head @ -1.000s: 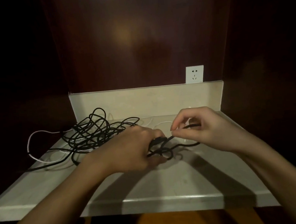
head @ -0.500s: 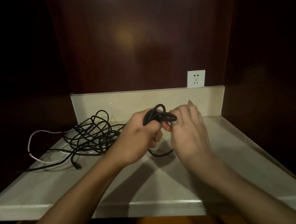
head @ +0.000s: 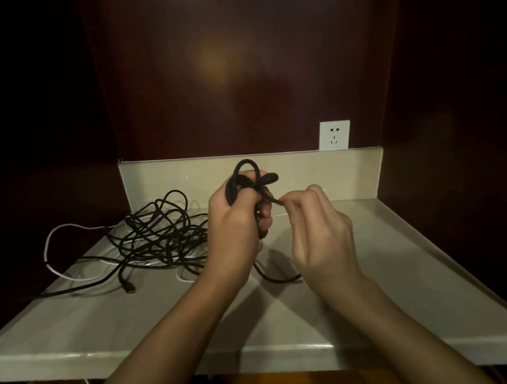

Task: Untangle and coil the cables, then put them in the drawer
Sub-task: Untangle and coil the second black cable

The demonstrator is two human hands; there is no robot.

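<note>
My left hand (head: 236, 226) is raised above the pale stone shelf (head: 372, 273) and grips a small coil of black cable (head: 246, 177), whose loops stick out above the fist. My right hand (head: 321, 232) pinches a strand of that same black cable just right of the coil. A slack length of it hangs down and curves across the shelf under my hands. To the left lies a tangled heap of black cable (head: 159, 228) with a white cable (head: 57, 235) looping around it. No drawer is visible.
A white wall socket (head: 334, 135) sits above the shelf's back lip at the right. Dark wood panels close the niche behind and on both sides. A loose black plug end (head: 127, 286) lies near the front left. The shelf's front edge runs below my forearms.
Both hands have lifted off the shelf with the black cable. The left hand now holds it gathered into a small coil, and the right hand has drawn a strand out to the right.
</note>
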